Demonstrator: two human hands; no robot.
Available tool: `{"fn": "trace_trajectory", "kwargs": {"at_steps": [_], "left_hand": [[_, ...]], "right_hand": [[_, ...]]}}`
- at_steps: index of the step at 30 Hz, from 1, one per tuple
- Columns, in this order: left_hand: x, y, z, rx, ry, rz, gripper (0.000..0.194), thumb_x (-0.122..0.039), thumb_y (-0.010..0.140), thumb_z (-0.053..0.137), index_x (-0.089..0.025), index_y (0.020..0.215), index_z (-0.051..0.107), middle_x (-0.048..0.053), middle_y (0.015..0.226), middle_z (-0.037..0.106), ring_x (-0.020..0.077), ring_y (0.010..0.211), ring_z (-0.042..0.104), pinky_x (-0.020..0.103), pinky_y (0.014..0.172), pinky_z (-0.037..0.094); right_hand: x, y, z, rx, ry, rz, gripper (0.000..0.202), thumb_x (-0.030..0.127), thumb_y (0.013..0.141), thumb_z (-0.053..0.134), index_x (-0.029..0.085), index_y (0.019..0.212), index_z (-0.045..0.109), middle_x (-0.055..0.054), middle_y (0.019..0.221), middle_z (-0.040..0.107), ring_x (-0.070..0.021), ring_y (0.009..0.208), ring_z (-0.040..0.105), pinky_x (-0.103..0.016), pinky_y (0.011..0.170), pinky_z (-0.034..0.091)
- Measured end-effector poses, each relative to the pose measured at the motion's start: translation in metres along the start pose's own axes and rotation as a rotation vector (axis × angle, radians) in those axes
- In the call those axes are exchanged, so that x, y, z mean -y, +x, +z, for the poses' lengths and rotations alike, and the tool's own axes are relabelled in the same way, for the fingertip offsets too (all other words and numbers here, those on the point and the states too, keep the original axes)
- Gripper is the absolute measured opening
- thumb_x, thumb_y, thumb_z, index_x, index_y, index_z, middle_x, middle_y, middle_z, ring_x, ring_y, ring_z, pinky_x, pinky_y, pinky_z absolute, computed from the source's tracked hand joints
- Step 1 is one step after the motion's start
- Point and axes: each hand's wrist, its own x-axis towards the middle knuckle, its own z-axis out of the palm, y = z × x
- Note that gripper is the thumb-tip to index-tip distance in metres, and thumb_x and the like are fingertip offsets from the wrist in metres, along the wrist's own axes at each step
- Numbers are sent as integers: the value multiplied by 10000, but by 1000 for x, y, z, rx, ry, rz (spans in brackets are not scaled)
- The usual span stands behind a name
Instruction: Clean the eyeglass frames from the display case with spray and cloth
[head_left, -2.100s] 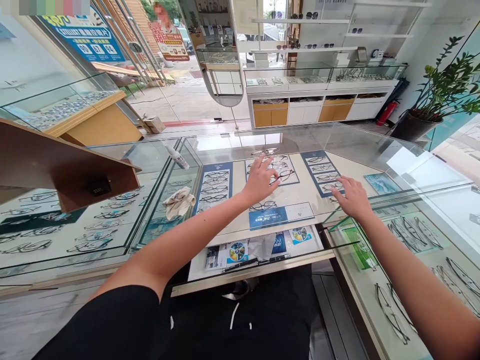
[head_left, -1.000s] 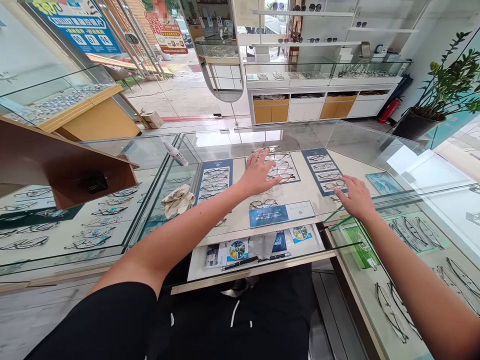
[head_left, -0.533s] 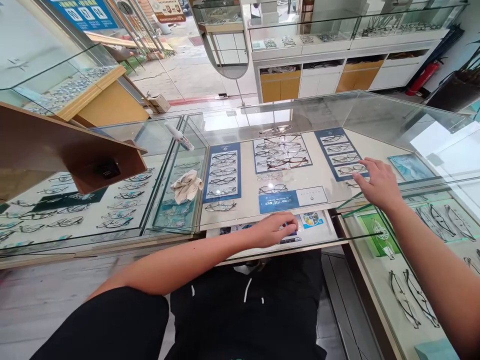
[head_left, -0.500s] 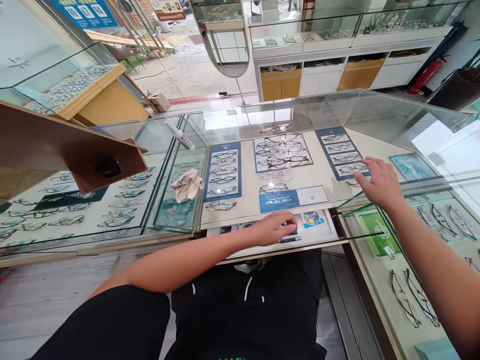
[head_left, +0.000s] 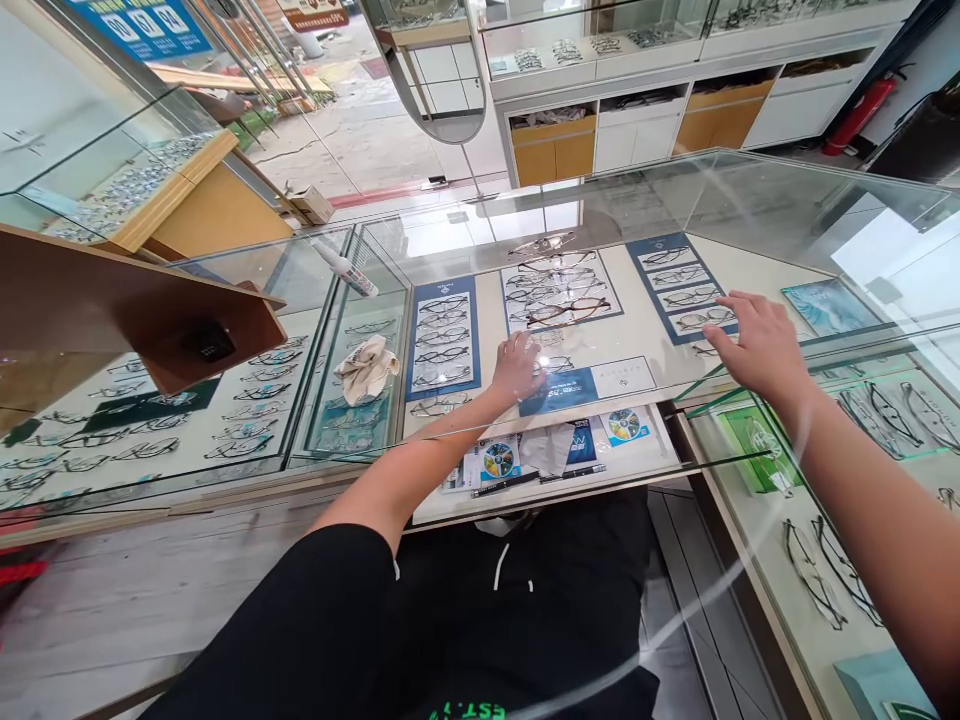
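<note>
My left hand (head_left: pixel 517 369) reaches forward over the display case, its fingers apart beside a pair of thin-framed glasses (head_left: pixel 556 364). Whether the fingertips touch this pair I cannot tell. A blue and white card (head_left: pixel 559 391) lies just below that hand. On the right, my right hand (head_left: pixel 757 340) has its fingers spread, holding nothing, at the edge of a blue display board (head_left: pixel 643 262) with several glasses on it. Between the hands, a white board with a blue border (head_left: pixel 616 300) bears several more pairs, including brown-framed glasses (head_left: pixel 568 312).
An open drawer (head_left: pixel 652 458) with leaflets and pens sits before my body. To the left are a crumpled cloth (head_left: pixel 367 370), a white bottle (head_left: pixel 352 275) and a brown panel (head_left: pixel 150 310). Glass edges run along the counter; a green box (head_left: pixel 754 450) stands at the right.
My left hand has moved forward and slightly left, from above the open drawer to beside the glasses, uncovering the drawer's leaflets. My right hand keeps nearly the same place. The view has tilted slightly.
</note>
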Motion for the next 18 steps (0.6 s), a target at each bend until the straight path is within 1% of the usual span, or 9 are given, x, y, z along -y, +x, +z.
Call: {"fn": "trace_trajectory", "kwargs": {"at_steps": [2, 4, 7, 10, 12, 15, 18], "left_hand": [[11, 9, 9, 3, 59, 2, 417, -396, 945, 664, -178, 1298, 713, 196, 1704, 484, 430, 1622, 352, 596, 1283, 301], [17, 13, 16, 24, 74, 14, 369, -405, 957, 641, -188, 1239, 741, 173, 1683, 527, 418, 1626, 352, 598, 1288, 288], [19, 17, 22, 58, 74, 51, 293, -389, 961, 624, -211, 1140, 773, 132, 1626, 605, 393, 1634, 353, 584, 1317, 240], [19, 20, 26, 81, 77, 64, 256, -378, 966, 618, -214, 1065, 786, 120, 1618, 619, 396, 1624, 367, 597, 1318, 222], [20, 20, 27, 92, 79, 69, 254, -378, 976, 611, -213, 1049, 789, 124, 1631, 606, 402, 1617, 370, 613, 1303, 232], [22, 20, 28, 95, 84, 64, 274, -371, 1011, 572, -216, 1074, 790, 139, 1637, 592, 404, 1604, 372, 630, 1264, 269], [24, 20, 28, 96, 83, 60, 272, -347, 1034, 545, -234, 1074, 789, 121, 1627, 598, 391, 1582, 383, 629, 1234, 292]], "right_hand": [[-1, 0, 2, -20, -2, -1, 624, 582, 1045, 452, 184, 1494, 623, -193, 1616, 592, -454, 1485, 516, -632, 1208, 434], [-2, 0, 4, -32, -1, -7, 616, 579, 1042, 454, 194, 1492, 624, -188, 1608, 597, -457, 1470, 528, -640, 1194, 446], [-3, 0, 6, -45, -1, -15, 600, 571, 1038, 459, 213, 1490, 622, -182, 1600, 601, -459, 1454, 535, -654, 1182, 458], [-3, 0, 6, -47, -12, -13, 597, 573, 1034, 462, 220, 1488, 621, -182, 1595, 604, -459, 1452, 537, -659, 1177, 470], [-3, 0, 6, -44, -20, -12, 600, 575, 1035, 459, 217, 1489, 621, -183, 1595, 605, -458, 1454, 540, -661, 1174, 478], [-1, 1, 5, -34, -25, -10, 608, 576, 1038, 452, 213, 1497, 618, -182, 1605, 602, -459, 1461, 539, -666, 1169, 490], [0, 1, 3, -23, -22, 3, 625, 580, 1035, 449, 201, 1502, 620, -184, 1615, 599, -460, 1470, 537, -666, 1177, 489]]}}
